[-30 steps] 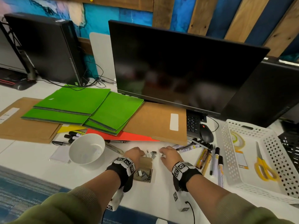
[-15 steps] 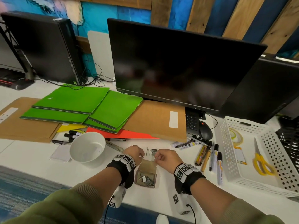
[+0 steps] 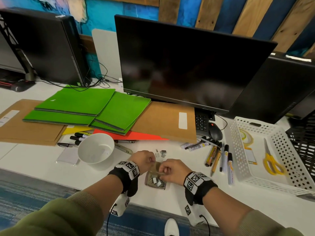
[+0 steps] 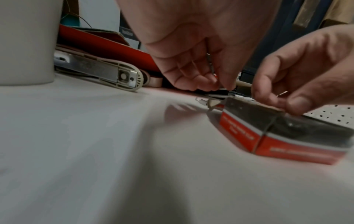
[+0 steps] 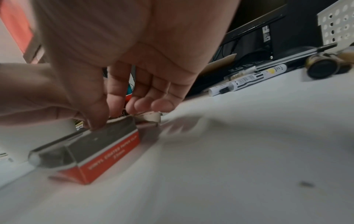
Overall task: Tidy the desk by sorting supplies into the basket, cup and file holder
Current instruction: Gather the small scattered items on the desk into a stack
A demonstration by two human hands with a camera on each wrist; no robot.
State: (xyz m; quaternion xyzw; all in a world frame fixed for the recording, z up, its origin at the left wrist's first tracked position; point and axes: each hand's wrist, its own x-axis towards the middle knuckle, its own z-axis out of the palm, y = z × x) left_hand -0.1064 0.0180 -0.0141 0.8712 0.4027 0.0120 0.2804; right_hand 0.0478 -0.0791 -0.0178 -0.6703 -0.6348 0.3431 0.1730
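We pinch the box (image 3: 155,178) flap with both hands (image 3: 144,160) (image 3: 173,169); loose clips (image 3: 161,153) lie just beyond our fingertips, nearer the left.

White desk (image 3: 42,167); blue-painted wall (image 3: 105,12) with slanted wood planks (image 3: 245,14); blue-grey carpet (image 3: 25,193).

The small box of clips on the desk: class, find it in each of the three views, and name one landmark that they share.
Head: small box of clips, lower centre, between both wrists.
Left wrist: right side, red band facing the camera.
Right wrist: lower left, under the right hand.
Shared landmark: the white basket, perforated wall, upper right corner.
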